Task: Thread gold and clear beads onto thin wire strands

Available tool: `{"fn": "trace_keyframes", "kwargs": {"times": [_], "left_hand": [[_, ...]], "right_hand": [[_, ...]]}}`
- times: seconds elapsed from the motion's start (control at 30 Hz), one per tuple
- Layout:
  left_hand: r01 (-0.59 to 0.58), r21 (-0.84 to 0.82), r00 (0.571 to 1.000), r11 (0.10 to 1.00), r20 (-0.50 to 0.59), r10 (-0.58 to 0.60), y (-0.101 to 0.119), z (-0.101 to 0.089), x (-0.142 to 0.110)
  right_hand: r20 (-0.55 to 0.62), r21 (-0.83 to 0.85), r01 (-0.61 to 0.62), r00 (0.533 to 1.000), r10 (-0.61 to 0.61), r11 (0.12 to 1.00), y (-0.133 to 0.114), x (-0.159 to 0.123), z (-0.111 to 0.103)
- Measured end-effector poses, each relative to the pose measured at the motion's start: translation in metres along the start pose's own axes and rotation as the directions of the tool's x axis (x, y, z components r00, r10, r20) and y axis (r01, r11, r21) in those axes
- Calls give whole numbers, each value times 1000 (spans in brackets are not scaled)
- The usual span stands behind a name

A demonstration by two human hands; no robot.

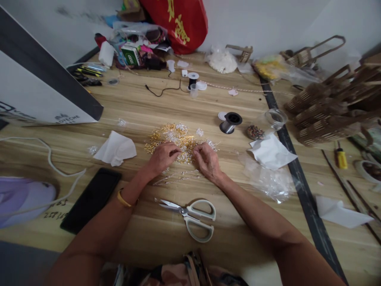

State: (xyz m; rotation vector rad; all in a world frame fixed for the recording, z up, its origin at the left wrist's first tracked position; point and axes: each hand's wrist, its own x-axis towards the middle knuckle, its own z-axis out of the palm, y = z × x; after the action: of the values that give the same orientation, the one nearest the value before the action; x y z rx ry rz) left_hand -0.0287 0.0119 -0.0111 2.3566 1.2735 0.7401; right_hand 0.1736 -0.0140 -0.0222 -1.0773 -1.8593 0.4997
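Note:
A heap of small gold and clear beads (175,137) lies on the wooden table (143,107). My left hand (162,158) rests at the heap's near edge, fingers curled and pinched on something too small to name. My right hand (207,161) is close beside it, fingers also pinched together over the beads. Thin beaded strands (175,178) lie on the wood just under both hands. White-handled scissors (193,215) lie nearer to me, blades pointing left.
A black phone (91,198) and a crumpled tissue (116,149) lie left. A wire spool (229,122), a bead dish (254,132), a glass jar (275,118), white paper (270,153) and plastic bags (269,178) lie right. Woven baskets (327,107) stand far right, clutter at the back.

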Motion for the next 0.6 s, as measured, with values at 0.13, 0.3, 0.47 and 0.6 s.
{"fn": "trace_keyframes", "kwargs": {"times": [0.13, 0.3, 0.47, 0.6], "left_hand": [[16, -34, 1000, 999, -20, -17, -2, 0, 1], [68, -136, 995, 988, -69, -78, -3, -3, 0], [123, -190, 990, 974, -47, -134, -2, -9, 1], [87, -114, 996, 990, -11, -89, -3, -8, 1]], "right_hand": [[-2, 1, -3, 1000, 3, 1000, 1, 0, 0], [3, -1, -11, 1000, 11, 1000, 0, 0, 0], [10, -1, -23, 1000, 23, 1000, 0, 0, 0], [10, 10, -29, 1000, 29, 1000, 1, 0, 1]]}}
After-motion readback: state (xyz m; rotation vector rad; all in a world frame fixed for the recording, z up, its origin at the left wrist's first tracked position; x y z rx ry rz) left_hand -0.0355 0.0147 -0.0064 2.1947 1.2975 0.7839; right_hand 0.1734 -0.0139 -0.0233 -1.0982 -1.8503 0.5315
